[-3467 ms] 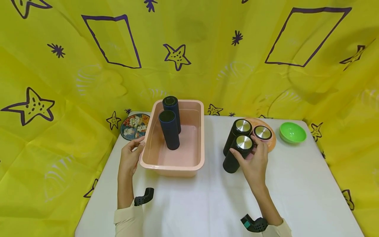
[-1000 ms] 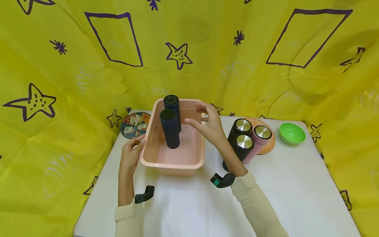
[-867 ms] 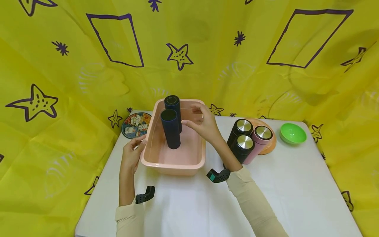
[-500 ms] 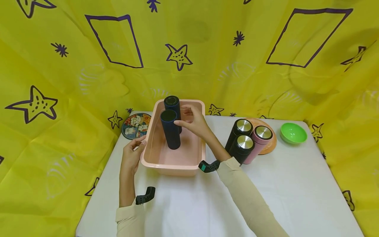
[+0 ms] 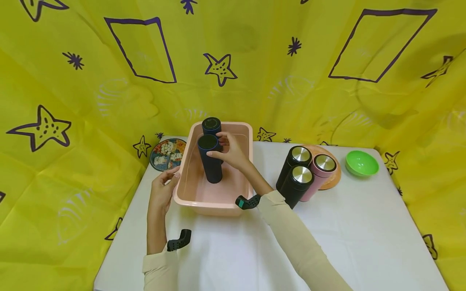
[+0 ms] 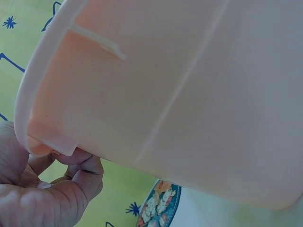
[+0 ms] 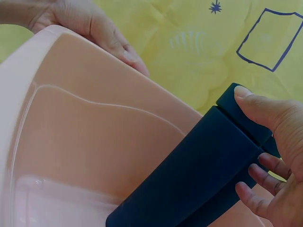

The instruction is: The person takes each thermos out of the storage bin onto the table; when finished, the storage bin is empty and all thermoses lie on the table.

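A pale pink plastic tub point(image 5: 236, 194) stands on the table; my left hand point(image 5: 162, 190) grips its left rim, fingers curled under the edge in the left wrist view. Two navy bottles stand upright in the tub, a front bottle point(image 5: 212, 167) and a rear bottle point(image 5: 211, 126) close behind it. My right hand point(image 5: 233, 153) reaches over the tub's right side and holds the front bottle near its top. In the right wrist view the thumb lies on the lid point(image 7: 244, 113) and the other fingers bend round the far side, partly hidden.
Right of the tub stand two black flasks point(image 5: 299, 186) with steel-topped lids and a pink flask point(image 5: 318, 178). Behind them lies an orange plate point(image 5: 333, 180), with a green bowl point(image 5: 361, 163) farther right. A patterned round plate point(image 5: 164, 155) lies left; yellow curtain point(image 5: 255, 101) surrounds the table.
My right hand has left the black flasks, moved left over the tub and closed in on the front navy bottle. My left hand keeps its hold on the tub rim.
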{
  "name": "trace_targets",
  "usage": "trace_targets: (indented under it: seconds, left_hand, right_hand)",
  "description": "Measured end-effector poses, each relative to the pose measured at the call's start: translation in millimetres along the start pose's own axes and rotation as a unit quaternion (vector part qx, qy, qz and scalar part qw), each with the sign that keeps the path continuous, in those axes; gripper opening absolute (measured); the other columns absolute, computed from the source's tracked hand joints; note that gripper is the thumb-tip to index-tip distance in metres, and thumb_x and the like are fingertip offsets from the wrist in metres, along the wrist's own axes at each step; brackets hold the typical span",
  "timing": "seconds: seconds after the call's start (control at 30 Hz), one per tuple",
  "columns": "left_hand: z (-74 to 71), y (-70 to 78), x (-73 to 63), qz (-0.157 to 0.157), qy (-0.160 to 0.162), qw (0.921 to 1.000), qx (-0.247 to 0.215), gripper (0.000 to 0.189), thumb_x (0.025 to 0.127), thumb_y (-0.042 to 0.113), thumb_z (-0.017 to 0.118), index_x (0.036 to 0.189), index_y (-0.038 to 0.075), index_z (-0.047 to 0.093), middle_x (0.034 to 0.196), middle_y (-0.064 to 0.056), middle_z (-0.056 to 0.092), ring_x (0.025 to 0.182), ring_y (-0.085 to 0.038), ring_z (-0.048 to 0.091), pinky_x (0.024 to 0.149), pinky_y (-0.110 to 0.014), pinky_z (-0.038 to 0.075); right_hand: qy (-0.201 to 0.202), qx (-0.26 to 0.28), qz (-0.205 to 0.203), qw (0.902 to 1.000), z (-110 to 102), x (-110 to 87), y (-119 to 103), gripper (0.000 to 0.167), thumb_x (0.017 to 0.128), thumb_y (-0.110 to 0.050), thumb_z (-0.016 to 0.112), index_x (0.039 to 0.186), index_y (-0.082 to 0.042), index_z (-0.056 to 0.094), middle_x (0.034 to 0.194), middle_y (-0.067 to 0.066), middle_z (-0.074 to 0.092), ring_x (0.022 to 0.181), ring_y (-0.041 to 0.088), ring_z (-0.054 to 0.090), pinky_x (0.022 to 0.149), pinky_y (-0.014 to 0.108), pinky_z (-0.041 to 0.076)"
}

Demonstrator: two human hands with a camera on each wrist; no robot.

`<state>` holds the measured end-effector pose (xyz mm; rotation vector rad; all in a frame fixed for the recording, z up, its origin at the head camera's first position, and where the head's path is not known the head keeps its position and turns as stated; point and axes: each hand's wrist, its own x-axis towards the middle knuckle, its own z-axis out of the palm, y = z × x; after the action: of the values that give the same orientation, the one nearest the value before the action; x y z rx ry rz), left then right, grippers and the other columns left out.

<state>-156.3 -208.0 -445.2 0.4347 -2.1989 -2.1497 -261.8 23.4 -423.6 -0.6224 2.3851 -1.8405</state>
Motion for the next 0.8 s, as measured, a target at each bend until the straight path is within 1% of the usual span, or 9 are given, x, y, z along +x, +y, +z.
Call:
trace_targets:
  seconds: [0.2,0.3,0.57,0.8]
  left_hand:
    - [0.2,-1.4,0.5,-0.001,-0.002,1.0000,-0.005,0.037,0.099,0.012,0.056,0.134,-0.002,0.056,0.099,-0.003,0.053,0.090,-0.009,0.061,0.076,-0.020,0.057]
    - [0.6,-1.5,1.4,-0.002,-0.003,1.0000,-0.008,0.037,0.099,0.011,0.056,0.134,-0.002,0.056,0.100,-0.003,0.053,0.090,-0.009,0.061,0.077,-0.020,0.057]
    - [0.2,-1.5,1.9,0.003,-0.007,0.9999,-0.007,0.038,0.099,0.012,0.056,0.134,-0.002,0.056,0.100,-0.002,0.054,0.091,-0.009,0.061,0.077,-0.020,0.057]
    - [-0.2,-2.9,2.5,-0.002,-0.004,0.9999,-0.012,0.037,0.099,0.011,0.056,0.133,-0.002,0.056,0.100,-0.003,0.053,0.091,-0.009,0.062,0.078,-0.021,0.058]
  right_hand:
    - [-0.001,-0.001,0.007,1.0000,1.8,0.9,1.5,0.070,0.082,-0.014,0.078,0.140,-0.002,0.040,0.135,0.025,0.045,0.125,0.039,0.047,0.105,0.058,0.043]
    - [-0.002,0.001,0.009,1.0000,2.1,1.7,1.3,0.070,0.082,-0.015,0.078,0.140,-0.002,0.040,0.134,0.024,0.045,0.124,0.039,0.047,0.104,0.057,0.044]
    - [-0.006,-0.010,0.017,0.9998,5.1,4.5,1.5,0.072,0.082,-0.017,0.079,0.141,-0.005,0.040,0.134,0.021,0.046,0.122,0.036,0.048,0.099,0.048,0.049]
    - [-0.014,-0.009,0.016,0.9997,8.1,5.4,1.1,0.073,0.081,-0.016,0.079,0.141,-0.004,0.040,0.134,0.019,0.048,0.118,0.033,0.050,0.095,0.043,0.050]
